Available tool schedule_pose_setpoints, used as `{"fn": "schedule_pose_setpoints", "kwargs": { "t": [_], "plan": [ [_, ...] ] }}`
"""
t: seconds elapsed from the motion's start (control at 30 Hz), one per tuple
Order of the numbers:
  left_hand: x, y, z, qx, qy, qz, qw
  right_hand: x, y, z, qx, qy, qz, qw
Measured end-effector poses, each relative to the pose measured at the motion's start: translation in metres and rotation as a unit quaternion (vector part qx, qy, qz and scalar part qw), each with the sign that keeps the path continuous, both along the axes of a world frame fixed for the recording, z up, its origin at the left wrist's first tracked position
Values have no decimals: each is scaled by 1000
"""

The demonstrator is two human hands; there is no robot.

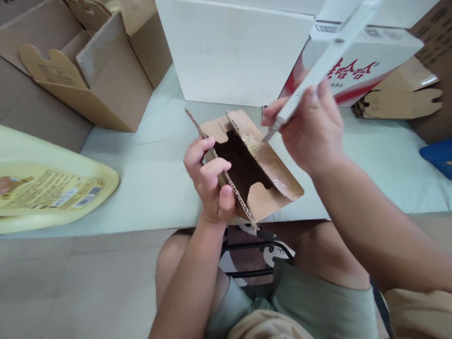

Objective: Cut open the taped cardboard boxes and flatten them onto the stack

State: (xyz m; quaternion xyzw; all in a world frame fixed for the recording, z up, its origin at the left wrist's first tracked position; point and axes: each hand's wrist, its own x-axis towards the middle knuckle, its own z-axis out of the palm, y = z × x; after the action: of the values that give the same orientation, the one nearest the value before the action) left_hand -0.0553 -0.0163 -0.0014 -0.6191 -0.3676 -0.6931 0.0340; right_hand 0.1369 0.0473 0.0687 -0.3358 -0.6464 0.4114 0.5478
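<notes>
A small brown cardboard box is tilted over the near edge of the pale green padded surface, its top flaps spread and its inside dark. My left hand is closed on the box's left side, fingers curled over the flap's corrugated edge. In my right hand is a long white box cutter, slanting up to the right, its upper end blurred. The metal tip of the cutter is at the right flap, by a patch of torn tape; whether it touches the cardboard I cannot tell.
A large white carton stands behind, beside a white and red printed carton. Opened brown boxes are at the left, and a folded cardboard piece at the right. A yellow bottle lies at the left; a blue object shows far right.
</notes>
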Motion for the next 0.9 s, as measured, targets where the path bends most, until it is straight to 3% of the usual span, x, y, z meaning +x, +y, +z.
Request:
{"fn": "schedule_pose_setpoints", "kwargs": {
  "t": [0.1,0.17,0.27,0.37,0.47,0.53,0.6,0.67,0.73,0.83,0.9],
  "plan": [
    [-2,-1,-1,-8,-3,0,1000,42,-5,-17,59,-26,-116,991],
    [-4,-2,-2,-10,-17,-27,999,70,-13,-39,80,-107,-229,964],
    [-6,-2,-3,-7,-37,-66,997,97,-32,-73,12,-370,-340,864],
    [-4,-2,-2,12,-42,-91,995,103,-49,-93,-98,-541,-349,759],
    [-2,-2,0,11,-59,-113,992,99,-55,-100,-148,-588,-353,712],
    [-3,0,1,0,-84,-113,990,92,-56,-100,-121,-559,-379,727],
    [-8,5,2,-3,-121,-80,989,80,-59,-100,-86,-486,-359,792],
    [-15,11,4,-4,-177,-21,984,62,-65,-98,-91,-395,-259,876],
    [-23,16,7,-29,-243,13,970,41,-70,-97,-114,-313,-124,935],
    [-34,18,11,-87,-289,-32,953,16,-75,-97,-130,-208,13,969],
    [-40,16,15,-114,-314,-74,940,7,-76,-101,-170,-132,48,975]
  ]
}}
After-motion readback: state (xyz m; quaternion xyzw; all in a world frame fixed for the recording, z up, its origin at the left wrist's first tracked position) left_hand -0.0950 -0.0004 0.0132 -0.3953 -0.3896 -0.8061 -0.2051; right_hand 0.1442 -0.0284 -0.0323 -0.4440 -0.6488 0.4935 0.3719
